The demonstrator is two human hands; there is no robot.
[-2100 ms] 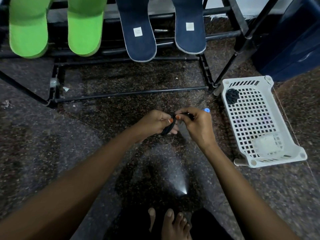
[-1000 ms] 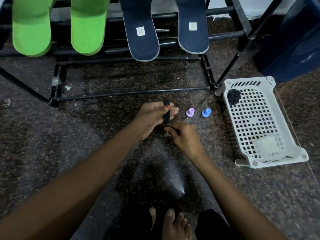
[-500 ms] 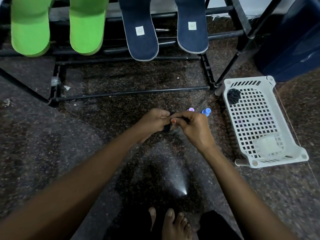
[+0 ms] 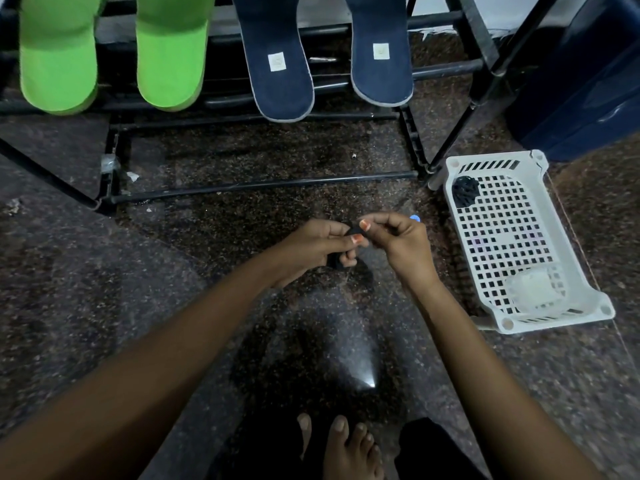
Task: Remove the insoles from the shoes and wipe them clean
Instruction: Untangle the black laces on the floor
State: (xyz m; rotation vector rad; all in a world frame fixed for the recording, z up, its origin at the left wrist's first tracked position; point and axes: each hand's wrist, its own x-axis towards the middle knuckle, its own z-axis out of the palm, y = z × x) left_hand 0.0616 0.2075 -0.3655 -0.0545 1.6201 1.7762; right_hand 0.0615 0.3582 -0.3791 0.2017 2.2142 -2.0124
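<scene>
Step in hand, as I read it: preparatory. Both hands work a small black strip above the floor; I cannot tell what it is. The left hand curls round its lower part; the right hand pinches its top end. The green insoles and navy insoles lie out of any shoe on the rack, well apart from both hands. The next move likely calls for freeing one hand and reaching forward over the rack's front bar. Open floor lies to the left; the basket and a blue peg crowd the right.
</scene>
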